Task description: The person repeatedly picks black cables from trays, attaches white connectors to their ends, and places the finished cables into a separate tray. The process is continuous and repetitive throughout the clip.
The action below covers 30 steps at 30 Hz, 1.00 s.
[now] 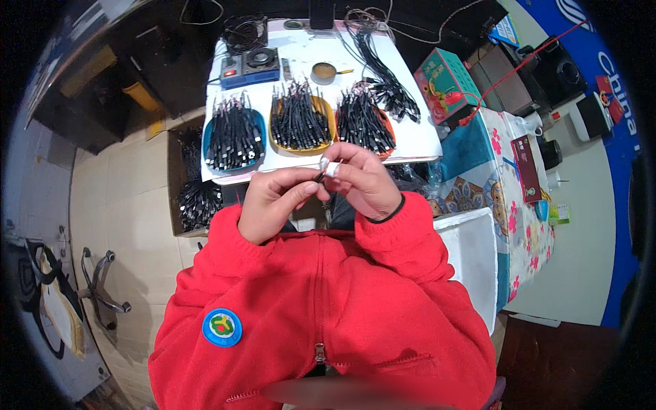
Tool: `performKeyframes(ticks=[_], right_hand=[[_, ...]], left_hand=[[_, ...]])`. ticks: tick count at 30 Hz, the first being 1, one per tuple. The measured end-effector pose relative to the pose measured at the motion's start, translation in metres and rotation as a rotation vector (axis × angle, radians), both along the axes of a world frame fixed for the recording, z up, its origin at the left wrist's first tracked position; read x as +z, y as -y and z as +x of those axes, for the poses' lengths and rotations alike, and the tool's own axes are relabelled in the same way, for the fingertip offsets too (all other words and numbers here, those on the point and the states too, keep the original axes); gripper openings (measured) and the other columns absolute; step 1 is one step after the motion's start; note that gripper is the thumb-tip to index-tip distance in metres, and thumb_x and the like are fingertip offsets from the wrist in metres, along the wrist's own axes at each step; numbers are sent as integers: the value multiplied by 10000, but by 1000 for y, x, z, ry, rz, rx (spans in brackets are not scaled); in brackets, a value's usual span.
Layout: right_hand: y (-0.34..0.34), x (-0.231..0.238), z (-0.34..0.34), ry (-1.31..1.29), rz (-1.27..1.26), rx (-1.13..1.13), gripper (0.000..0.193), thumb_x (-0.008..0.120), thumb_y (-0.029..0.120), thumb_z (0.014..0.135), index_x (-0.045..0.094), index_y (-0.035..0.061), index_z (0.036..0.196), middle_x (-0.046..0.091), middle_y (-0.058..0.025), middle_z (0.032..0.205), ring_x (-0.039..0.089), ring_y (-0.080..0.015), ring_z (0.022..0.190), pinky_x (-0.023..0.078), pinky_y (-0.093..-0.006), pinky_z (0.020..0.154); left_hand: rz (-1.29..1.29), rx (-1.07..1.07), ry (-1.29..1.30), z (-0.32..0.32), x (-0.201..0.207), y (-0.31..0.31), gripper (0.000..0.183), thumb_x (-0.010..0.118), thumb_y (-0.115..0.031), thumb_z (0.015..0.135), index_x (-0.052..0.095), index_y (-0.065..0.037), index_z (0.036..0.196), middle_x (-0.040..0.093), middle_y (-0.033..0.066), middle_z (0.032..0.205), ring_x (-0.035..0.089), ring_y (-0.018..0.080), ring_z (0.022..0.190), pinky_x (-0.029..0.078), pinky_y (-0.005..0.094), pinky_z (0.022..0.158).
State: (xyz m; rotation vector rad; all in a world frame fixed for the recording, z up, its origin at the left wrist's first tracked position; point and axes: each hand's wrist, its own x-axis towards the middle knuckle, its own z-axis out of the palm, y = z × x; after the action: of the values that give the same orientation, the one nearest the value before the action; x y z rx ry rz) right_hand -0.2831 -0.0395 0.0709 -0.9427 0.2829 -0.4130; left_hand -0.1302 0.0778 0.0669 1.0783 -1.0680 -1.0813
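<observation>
Both hands meet in front of my chest, just off the near edge of the white table (424, 147). My left hand (277, 201) is closed in a pinch on a short black cable (319, 177). Against the cable's end, the fingers of my right hand (369, 179) are pinched together. A white wrap or scrap (332, 169) shows at its fingertips; which of the two I cannot tell. Beyond my hands stand a blue basket (262, 130), a yellow basket (333, 130) and an orange basket (393, 134), each packed with short black cables with metal plugs.
Behind the baskets are a blue device with a dial (260, 67), a small round tin (324, 71) and a bundle of black cables (393, 96). A carton of cables (179, 212) stands at lower left. To my right are a white foam box (478, 260) and a flower-patterned tablecloth (509, 205).
</observation>
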Motion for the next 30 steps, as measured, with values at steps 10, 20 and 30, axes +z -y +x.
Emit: performKeyframes(ticks=[10, 20, 30], right_hand=[[69, -44, -13, -129, -232, -214, 194, 571, 83, 895, 562, 26, 1081, 592, -11, 900, 548, -75, 766, 437, -209, 632], [189, -83, -10, -964, -1379, -726, 151, 688, 133, 734, 646, 15, 818, 636, -133, 779, 629, -270, 735, 493, -370, 681], [119, -14, -9, -375, -1425, -1052, 143, 630, 0, 768, 581, -7, 901, 588, -92, 864, 599, -215, 719, 482, -289, 638]], left_hand=[[85, 8, -175, 2, -29, 34, 166, 548, -23, 915, 600, 56, 1051, 647, 89, 806, 547, 82, 645, 434, 198, 580], [145, 110, -319, 3, -44, 51, 157, 544, -23, 913, 602, 57, 1035, 645, 98, 789, 475, 63, 570, 365, 188, 519], [20, 268, -458, -7, -28, 50, 178, 541, -27, 917, 600, 74, 1051, 663, 172, 980, 651, 191, 885, 537, 279, 789]])
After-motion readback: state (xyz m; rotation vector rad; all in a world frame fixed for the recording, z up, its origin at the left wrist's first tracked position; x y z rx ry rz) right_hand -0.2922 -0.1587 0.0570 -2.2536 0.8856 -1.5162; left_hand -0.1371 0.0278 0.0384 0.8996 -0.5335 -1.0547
